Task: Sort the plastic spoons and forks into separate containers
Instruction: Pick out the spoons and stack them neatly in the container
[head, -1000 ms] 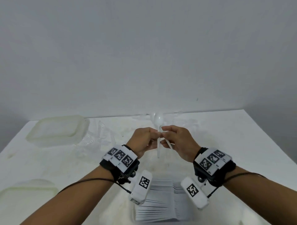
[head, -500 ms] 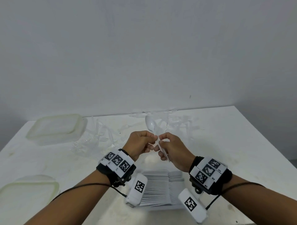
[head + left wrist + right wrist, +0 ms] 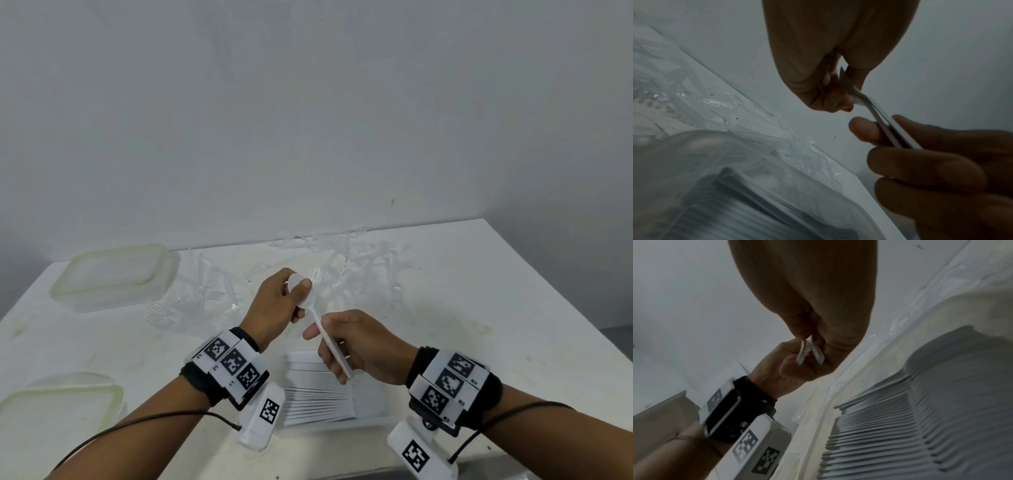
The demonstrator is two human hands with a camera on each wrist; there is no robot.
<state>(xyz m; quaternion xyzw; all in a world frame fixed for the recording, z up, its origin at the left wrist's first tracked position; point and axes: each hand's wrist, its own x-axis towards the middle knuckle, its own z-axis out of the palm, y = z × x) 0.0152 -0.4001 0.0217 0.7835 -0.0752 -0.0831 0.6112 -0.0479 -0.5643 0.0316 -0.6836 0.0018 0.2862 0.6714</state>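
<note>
Two white plastic spoons [image 3: 320, 325] are held together, slanting above the table; in the wrist views their two handles [image 3: 885, 126] lie side by side. My left hand [image 3: 298, 294] pinches the bowl end. My right hand [image 3: 332, 349] grips the handles, whose ends [image 3: 809, 353] stick out below its fingers. Below both hands, a neat stack of white spoons [image 3: 329, 394] fills a clear container [image 3: 830, 402]. Clear plastic forks [image 3: 205, 294] lie scattered on the white table [image 3: 479, 308] beyond the hands.
More clear cutlery [image 3: 363, 257] is heaped near the wall. A lidded translucent container [image 3: 113, 274] stands at the back left, and another [image 3: 58, 407] sits at the near left. The table's right edge runs close to my right forearm.
The spoons went from upright to slanting. My left hand slid up to the bowl and my right hand slid down the handles. Both hands dropped closer to the spoon container.
</note>
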